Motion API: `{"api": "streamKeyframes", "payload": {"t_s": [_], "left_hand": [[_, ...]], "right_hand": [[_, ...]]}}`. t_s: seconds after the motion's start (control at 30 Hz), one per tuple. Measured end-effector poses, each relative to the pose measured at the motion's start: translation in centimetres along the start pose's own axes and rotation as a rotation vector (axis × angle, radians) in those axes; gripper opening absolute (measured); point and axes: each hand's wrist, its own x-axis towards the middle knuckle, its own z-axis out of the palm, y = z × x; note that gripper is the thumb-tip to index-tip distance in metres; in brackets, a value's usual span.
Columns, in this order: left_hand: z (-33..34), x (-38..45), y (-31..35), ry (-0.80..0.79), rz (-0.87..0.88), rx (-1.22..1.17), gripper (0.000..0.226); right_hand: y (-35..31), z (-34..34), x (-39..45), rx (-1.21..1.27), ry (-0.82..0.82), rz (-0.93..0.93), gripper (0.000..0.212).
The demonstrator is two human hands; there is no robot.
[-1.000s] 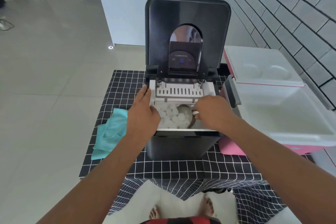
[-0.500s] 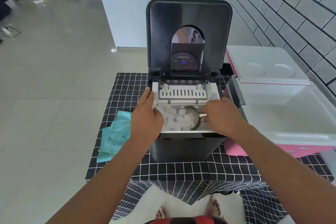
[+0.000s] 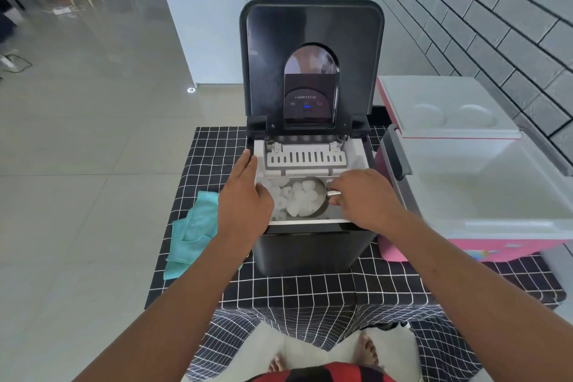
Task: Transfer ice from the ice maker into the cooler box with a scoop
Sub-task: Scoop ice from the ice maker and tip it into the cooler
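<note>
Grip, right hand [image 3: 366, 198]: closed around the handle of the metal scoop [image 3: 305, 199], thumb and fingers pinching the short stub where it leaves the bowl.
Grip, left hand [image 3: 245, 195]: laid over the left rim of the ice maker [image 3: 310, 164], fingers fairly straight along the wall, thumb hooked over the inner edge; pressing, not clutching anything.
Reason for left hand: probably steadies the ice maker against the sideways drag of scooping.
Scoop position: inside the ice maker's bin, in the front half, just under the slotted white tray [image 3: 305, 160].
Scoop axis: long axis runs left to right across the bin, handle toward the right wall, open mouth toward the left.
Scoop attitude: roughly level, bowl facing up, so the load stays put.
Ice [image 3: 302, 198]: heaped in the bowl; more loose pieces in the bin's left side, beside the left thumb.
Lid [image 3: 310, 49]: upright behind the bin, leaving the opening free.
Cooler box [image 3: 483, 195]: directly right of the ice maker, touching or nearly so, open, white interior showing no ice; its lid tipped back toward the brick wall.
Reason for cooler spot: short carry to the right, on the scooping hand's side.
Cloth [image 3: 192, 232]: teal, crumpled left of the ice maker on the checked tablecloth [image 3: 294, 291].
Stage: scoop loaded, lift and carry apparently next.
</note>
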Motion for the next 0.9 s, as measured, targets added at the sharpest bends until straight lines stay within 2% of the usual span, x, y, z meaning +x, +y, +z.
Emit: {"api": "streamKeyframes", "payload": {"t_s": [0.17,0.4,0.9], "left_hand": [[-0.1,-0.2,0.1,0.009,0.009,-0.014,0.053],[-0.1,-0.2,0.1,-0.001,-0.004,-0.046,0.053],[-0.2,-0.2,0.2,-0.013,-0.004,-0.005,0.053]], "right_hand": [[-0.3,0.1,-0.6,0.009,0.027,0.024,0.023],[-1.1,0.6,-2.5,0.091,0.160,0.098,0.021],[1.4,0.6,-2.9,0.304,0.244,0.193,0.027]]}}
